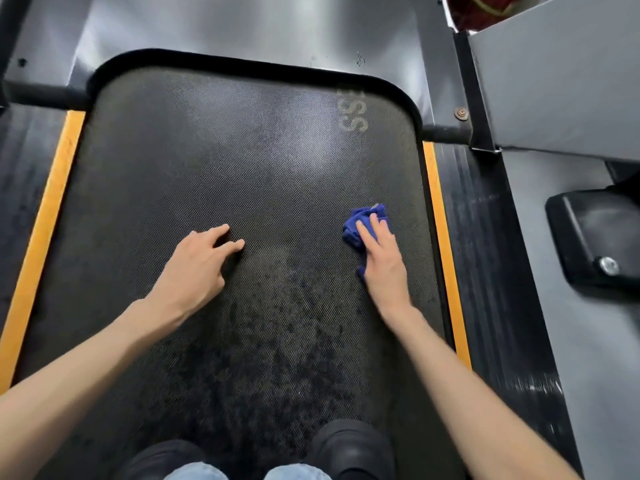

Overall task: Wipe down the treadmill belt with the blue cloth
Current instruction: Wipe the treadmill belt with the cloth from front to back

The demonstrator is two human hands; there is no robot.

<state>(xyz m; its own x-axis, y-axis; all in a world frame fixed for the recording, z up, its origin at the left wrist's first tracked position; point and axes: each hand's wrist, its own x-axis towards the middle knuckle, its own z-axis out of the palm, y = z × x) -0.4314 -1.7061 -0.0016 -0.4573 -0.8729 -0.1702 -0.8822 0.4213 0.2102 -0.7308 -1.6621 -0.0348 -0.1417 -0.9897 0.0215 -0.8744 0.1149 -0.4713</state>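
Observation:
The dark textured treadmill belt (214, 161) fills the middle of the view, with faded letters near its far right corner. A crumpled blue cloth (358, 221) lies on the belt's right side. My right hand (382, 258) presses flat on the cloth with straight fingers, covering its near part. My left hand (199, 263) rests on the belt's centre-left with fingers spread and fingertips touching the surface, holding nothing. A darker mottled patch on the belt stretches from between my hands toward my feet.
Yellow strips (45, 230) and dark ribbed side rails (485, 237) border the belt on both sides. The grey motor cover (242, 26) lies beyond the belt. A grey upright (554, 81) and black foot (595, 237) stand to the right. My black shoes (349, 448) stand on the near belt.

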